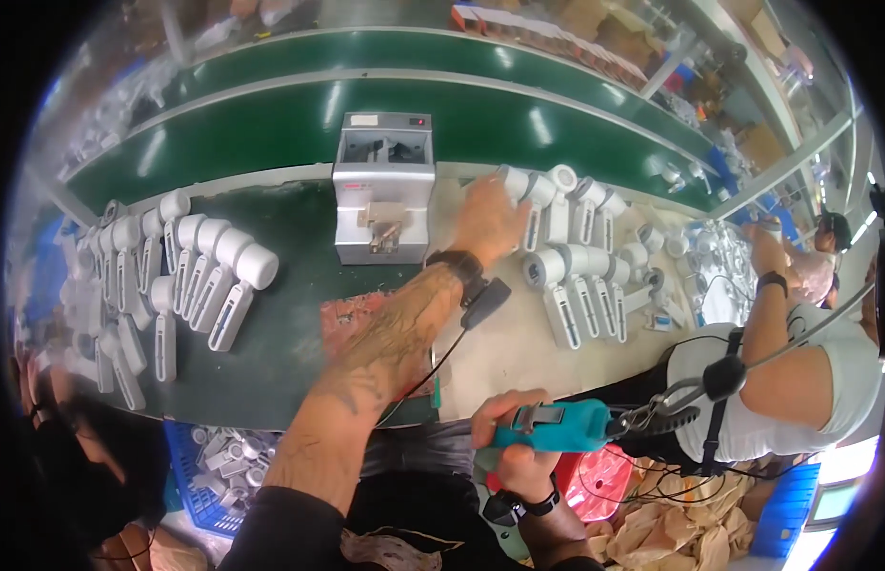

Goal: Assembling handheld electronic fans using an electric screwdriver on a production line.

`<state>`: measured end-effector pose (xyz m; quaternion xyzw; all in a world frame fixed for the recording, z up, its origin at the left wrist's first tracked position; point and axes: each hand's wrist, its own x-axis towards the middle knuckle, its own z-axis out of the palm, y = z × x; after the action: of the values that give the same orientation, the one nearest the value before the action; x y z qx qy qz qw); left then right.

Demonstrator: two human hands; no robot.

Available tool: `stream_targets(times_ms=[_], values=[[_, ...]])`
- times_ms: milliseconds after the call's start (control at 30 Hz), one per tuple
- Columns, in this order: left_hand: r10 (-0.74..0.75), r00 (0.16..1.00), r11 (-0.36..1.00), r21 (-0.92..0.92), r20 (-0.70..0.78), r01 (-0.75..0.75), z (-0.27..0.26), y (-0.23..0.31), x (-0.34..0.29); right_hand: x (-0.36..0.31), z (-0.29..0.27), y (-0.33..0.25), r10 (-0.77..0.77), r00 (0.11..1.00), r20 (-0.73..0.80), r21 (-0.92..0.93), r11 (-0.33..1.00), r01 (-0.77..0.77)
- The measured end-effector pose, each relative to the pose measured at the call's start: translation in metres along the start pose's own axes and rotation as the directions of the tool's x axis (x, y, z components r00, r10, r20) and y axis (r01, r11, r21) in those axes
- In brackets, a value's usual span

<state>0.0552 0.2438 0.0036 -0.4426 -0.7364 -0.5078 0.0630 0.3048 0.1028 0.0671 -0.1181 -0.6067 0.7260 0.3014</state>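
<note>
My left hand reaches across the bench, its fingers curled against a white handheld device with a round head and a slim flat handle. The hand partly covers that device. Close to my body, my right hand is wrapped round a teal electric screwdriver with a lever on its side. A metal clip and a cable are joined to the screwdriver's right end; its other end is hidden by my hand. More white devices stand in rows just right of my left hand.
A grey box-shaped machine with an open top tray stands mid-bench. Several similar devices line the left side. A green conveyor runs behind. Below are a blue crate and brown paper. A co-worker's arm is at right.
</note>
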Motion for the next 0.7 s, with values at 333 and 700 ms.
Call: stream_targets(times_ms=[333,700], values=[[-0.067,0.991,0.990,0.131,0.116,0.052,-0.041,0.022,-0.027,-0.003,-0.025,-0.002,-0.012,0.997,-0.074,-0.001,1.000,0.012],[-0.075,0.973,0.997,0.037,0.220,0.068,-0.194,0.042,-0.141,0.047,-0.008,0.011,-0.082,0.972,-0.222,-0.258,0.966,0.022]])
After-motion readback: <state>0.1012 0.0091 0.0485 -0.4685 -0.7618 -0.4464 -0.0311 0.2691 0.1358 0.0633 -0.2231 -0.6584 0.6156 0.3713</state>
